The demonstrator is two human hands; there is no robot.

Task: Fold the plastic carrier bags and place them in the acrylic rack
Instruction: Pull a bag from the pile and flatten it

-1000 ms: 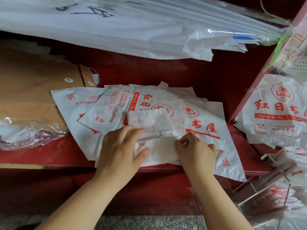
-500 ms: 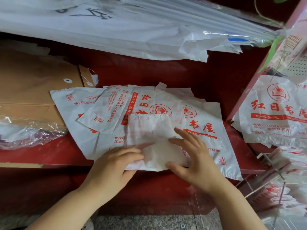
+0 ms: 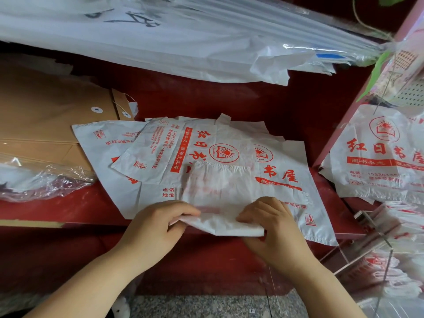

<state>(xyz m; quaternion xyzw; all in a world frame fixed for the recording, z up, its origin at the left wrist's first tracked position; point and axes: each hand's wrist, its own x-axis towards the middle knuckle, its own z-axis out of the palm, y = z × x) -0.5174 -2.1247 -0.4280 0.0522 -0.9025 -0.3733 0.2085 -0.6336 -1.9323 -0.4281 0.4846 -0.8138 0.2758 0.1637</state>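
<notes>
A partly folded white carrier bag (image 3: 220, 189) lies on top of a spread of flat white bags with red print (image 3: 284, 161) on the red shelf (image 3: 57, 207). My left hand (image 3: 156, 228) pinches the folded bag's near left edge. My right hand (image 3: 273, 226) grips its near right edge, thumb under the fold. The near edge is lifted off the shelf front. The clear acrylic rack (image 3: 376, 246) stands at the lower right and holds several folded bags.
Brown string-tie envelopes (image 3: 52, 125) and crinkled clear wrap (image 3: 46, 182) fill the left of the shelf. Rolled white sheets in plastic (image 3: 183, 42) hang overhead. More printed bags (image 3: 380, 154) are stacked beyond the pink divider (image 3: 358, 111) on the right.
Both hands slid from pressing flat on the folded bag down to its near edge and closed on it. That edge now lifts off the shelf front.
</notes>
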